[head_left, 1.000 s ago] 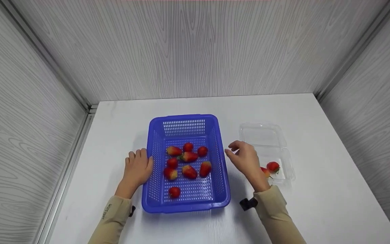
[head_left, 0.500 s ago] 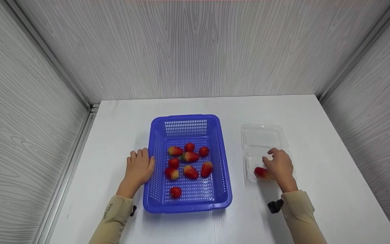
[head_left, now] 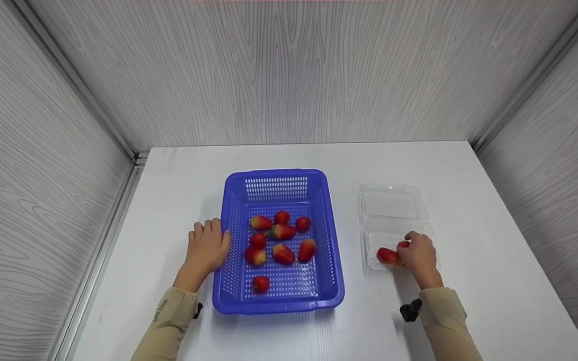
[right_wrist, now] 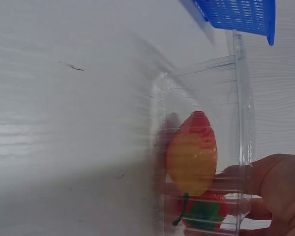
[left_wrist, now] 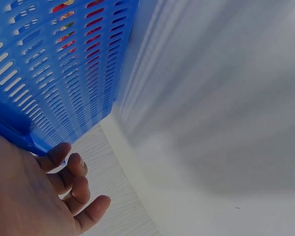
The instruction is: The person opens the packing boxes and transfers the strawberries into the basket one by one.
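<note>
My left hand (head_left: 206, 248) holds the left rim of a blue perforated basket (head_left: 339, 281), thumb at the rim. In the left wrist view its fingers are loosely bent outside the basket's slotted wall (left_wrist: 73, 73), with the thumb hidden. Several red and yellow strawberries (head_left: 283, 254) lie in the basket. My right hand (head_left: 420, 255) reaches into a clear hinged plastic box (head_left: 372, 238) and pinches a red strawberry (right_wrist: 206, 212) with a green cap, partly hidden by the fingers. Beside it in the box lies a longer red-yellow strawberry (right_wrist: 192, 155).
The clear lid (head_left: 392, 203) is folded back behind the box, flat on the white table (head_left: 289, 338). Pale wood-grain panels (head_left: 289, 75) stand at the back and both sides. A strip of table separates the basket from the box.
My right hand has moved from beside the basket's right rim over to the box, then lowered its fingers onto a strawberry inside. The left hand stays at the basket rim.
</note>
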Tool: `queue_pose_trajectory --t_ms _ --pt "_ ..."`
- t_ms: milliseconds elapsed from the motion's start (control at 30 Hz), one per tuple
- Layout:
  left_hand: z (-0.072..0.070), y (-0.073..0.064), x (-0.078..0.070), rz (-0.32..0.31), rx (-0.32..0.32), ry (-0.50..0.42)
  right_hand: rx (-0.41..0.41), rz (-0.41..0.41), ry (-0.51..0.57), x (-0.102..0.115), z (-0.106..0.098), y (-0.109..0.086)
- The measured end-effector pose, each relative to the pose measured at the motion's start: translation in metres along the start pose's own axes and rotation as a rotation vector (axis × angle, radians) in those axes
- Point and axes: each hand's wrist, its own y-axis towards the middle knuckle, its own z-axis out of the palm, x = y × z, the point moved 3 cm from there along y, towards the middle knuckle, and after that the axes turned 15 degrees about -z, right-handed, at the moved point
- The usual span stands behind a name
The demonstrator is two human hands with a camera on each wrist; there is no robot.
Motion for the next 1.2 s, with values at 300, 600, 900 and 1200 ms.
queue_pose_trajectory --t_ms 300,600,900,1200 --pt "-0.001 0.0 -0.001 -0.002 -0.016 0.022 -0.001 0.051 0.084 -0.005 0.003 0.0" --pt "0.001 0.0 -0.001 0.006 -0.046 0.032 -0.119 0.007 0.06 -0.002 -0.003 -0.002" --pt "-0.001 0.0 -0.001 -0.006 -0.03 0.05 -0.218 -0.088 0.133 0.031 -0.017 -0.003" --pt "-0.002 -0.001 -0.003 0.021 -0.104 0.075 -0.254 -0.232 0.211 0.079 -0.017 -0.009"
